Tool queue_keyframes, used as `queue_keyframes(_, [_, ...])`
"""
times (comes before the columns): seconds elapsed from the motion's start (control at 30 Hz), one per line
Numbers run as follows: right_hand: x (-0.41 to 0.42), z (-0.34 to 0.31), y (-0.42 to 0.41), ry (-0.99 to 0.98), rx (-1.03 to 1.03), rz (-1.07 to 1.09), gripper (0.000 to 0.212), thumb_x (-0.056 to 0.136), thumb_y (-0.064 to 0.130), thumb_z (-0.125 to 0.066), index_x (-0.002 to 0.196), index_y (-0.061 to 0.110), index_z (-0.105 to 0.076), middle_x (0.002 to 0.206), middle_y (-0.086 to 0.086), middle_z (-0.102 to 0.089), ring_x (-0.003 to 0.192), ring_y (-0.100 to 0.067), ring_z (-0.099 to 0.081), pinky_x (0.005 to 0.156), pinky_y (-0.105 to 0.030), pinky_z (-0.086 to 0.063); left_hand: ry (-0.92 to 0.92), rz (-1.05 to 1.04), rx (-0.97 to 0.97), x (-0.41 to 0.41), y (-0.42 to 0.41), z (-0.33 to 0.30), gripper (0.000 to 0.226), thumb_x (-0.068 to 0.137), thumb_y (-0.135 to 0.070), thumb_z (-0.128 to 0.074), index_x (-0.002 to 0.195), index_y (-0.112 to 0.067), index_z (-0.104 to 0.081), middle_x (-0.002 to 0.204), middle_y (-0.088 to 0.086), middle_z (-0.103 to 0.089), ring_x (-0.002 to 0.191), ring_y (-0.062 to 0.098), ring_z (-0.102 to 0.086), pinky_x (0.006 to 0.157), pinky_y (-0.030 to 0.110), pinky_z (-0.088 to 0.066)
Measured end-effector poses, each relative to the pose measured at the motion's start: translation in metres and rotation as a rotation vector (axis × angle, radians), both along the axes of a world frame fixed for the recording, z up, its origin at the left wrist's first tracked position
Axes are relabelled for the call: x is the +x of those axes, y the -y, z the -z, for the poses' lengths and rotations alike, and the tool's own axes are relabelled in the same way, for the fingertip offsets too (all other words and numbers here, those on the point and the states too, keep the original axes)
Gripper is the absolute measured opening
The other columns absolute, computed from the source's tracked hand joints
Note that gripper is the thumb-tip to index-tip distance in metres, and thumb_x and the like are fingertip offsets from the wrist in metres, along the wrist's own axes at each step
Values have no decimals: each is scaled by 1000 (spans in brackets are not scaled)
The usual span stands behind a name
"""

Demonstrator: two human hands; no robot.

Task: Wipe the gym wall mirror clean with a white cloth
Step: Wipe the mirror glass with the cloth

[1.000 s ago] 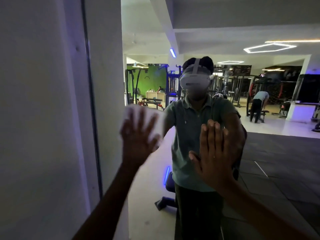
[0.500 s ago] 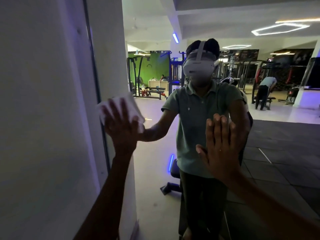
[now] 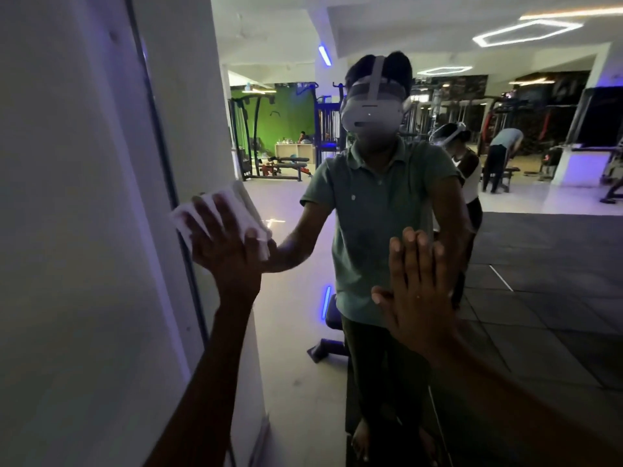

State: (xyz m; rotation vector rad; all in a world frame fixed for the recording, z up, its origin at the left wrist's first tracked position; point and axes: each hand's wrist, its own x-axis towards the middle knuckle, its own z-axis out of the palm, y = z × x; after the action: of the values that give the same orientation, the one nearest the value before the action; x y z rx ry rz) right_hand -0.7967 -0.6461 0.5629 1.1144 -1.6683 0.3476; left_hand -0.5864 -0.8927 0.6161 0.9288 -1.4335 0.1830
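The wall mirror [image 3: 526,264] fills most of the view and reflects the gym and the person wearing a headset. My left hand [image 3: 224,244] presses a folded white cloth [image 3: 251,210] flat against the glass with straight, spread fingers, right at the mirror's dark left edge strip [image 3: 161,153]. The cloth shows between and above the fingers. My right hand [image 3: 418,291] lies flat on the glass lower and to the right, fingers together and pointing up, holding nothing.
A plain white wall [image 3: 67,230] borders the mirror on the left. In the reflection are weight machines [image 3: 273,133], a bench, a green back wall and two other people [image 3: 499,156] on the right. Dark floor mats show at lower right.
My left hand has slid the cloth leftward across the glass, from near the reflected shoulder to the mirror's left edge. My right hand has stayed flat on the glass at about the same place.
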Motion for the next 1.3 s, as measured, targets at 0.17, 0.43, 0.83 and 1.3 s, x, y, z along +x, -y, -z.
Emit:
queue_keyframes(0.17, [6, 21, 5, 21, -11, 13, 87, 104, 50, -46, 165, -5, -18, 172, -32, -9, 162, -48, -5, 130, -63, -6, -99, -47, 88, -19, -15, -14, 68, 104, -52, -26, 166, -26, -13, 166, 31, -28, 153, 54, -26, 124, 64, -23])
queue_keyframes(0.43, [-3, 22, 0, -11, 1, -14, 91, 101, 51, -52, 166, -2, -17, 174, -29, -8, 162, -45, -8, 131, -59, -4, 531, 259, -306, -53, -76, 32, 58, 111, -54, -18, 167, -38, -12, 173, 13, -11, 159, 44, -5, 127, 57, -3])
queue_keyframes(0.83, [-1, 28, 8, 20, -43, -9, 87, 103, 50, -45, 167, -1, -16, 173, -28, -8, 162, -44, -6, 131, -60, -4, 514, 325, -206, -77, -110, 45, 64, 107, -58, -27, 166, -36, -13, 174, 14, 4, 159, 47, 5, 127, 63, -3])
queue_keyframes(1.3, [5, 37, 7, 45, 1, 6, 91, 102, 52, -51, 165, -4, -17, 172, -32, -8, 162, -47, -3, 131, -61, -2, 482, 321, -203, -60, -97, 90, 64, 108, -57, -23, 167, -32, -16, 176, 12, 6, 159, 49, 0, 124, 67, -16])
